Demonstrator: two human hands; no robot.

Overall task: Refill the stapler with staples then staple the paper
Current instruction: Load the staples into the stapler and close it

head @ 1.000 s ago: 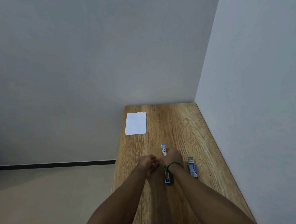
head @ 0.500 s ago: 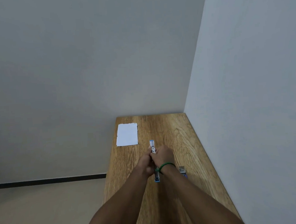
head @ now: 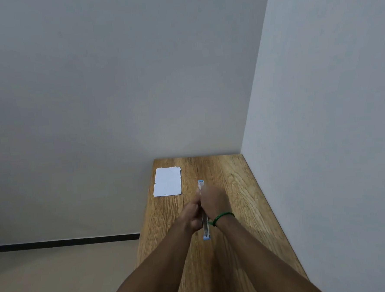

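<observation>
A blue and silver stapler (head: 205, 229) lies opened out flat along the middle of the wooden table (head: 236, 183), its two ends showing beyond my hands. My right hand (head: 214, 202), blurred and wearing a green bracelet, grips the stapler's middle from the right. Pressed against the stapler from the left, my left hand (head: 191, 213) has its fingers curled and its thumb along the metal. Whether it also holds staples is hidden. A white sheet of paper (head: 167, 181) lies flat at the far left of the table.
The table stands in a corner, with a grey wall behind it and another along its right edge. Its left edge drops off to a beige floor (head: 60, 278). My right forearm covers the table surface to the right of the stapler.
Both hands have closed in around the stapler's middle. The view has shifted, and the small blue box seen right of the stapler earlier is out of sight behind my right forearm.
</observation>
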